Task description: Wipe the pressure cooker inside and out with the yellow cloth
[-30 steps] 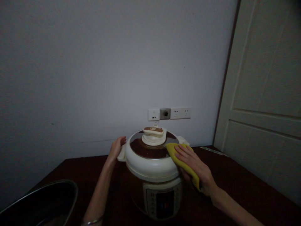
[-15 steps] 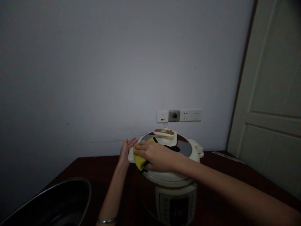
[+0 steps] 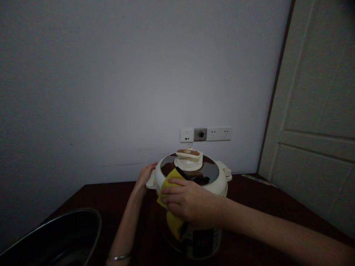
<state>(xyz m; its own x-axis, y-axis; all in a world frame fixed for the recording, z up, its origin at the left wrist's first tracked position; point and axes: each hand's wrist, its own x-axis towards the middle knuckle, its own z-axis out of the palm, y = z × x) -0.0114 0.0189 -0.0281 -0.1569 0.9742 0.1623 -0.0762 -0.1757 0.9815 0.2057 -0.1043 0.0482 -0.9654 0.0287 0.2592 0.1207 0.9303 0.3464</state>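
An electric pressure cooker (image 3: 224, 188) with a white rim, a dark shiny lid top and a brown-and-white lid handle (image 3: 188, 154) stands on the dark red table. My right hand (image 3: 191, 203) is closed on a yellow cloth (image 3: 169, 184) with black edging. It presses the cloth on the front left of the cooker's rim, and part of the cloth hangs down over the body. At the cooker's left side handle (image 3: 151, 181), my left hand (image 3: 144, 176) holds on, its fingertips reaching behind the rim. The control panel (image 3: 203, 242) is partly covered by my right hand and the cloth.
A large black basin (image 3: 97, 225) with a pale rim is at the lower left. Wall sockets (image 3: 219, 134) are behind the cooker. A patterned strip (image 3: 257, 180) lies at the table's back right, near a pale panelled door (image 3: 313, 111).
My right hand has drawn the cloth down and nearer over the front of the rim. My left hand's spread fingers have come in against the cooker. The view has shifted slightly.
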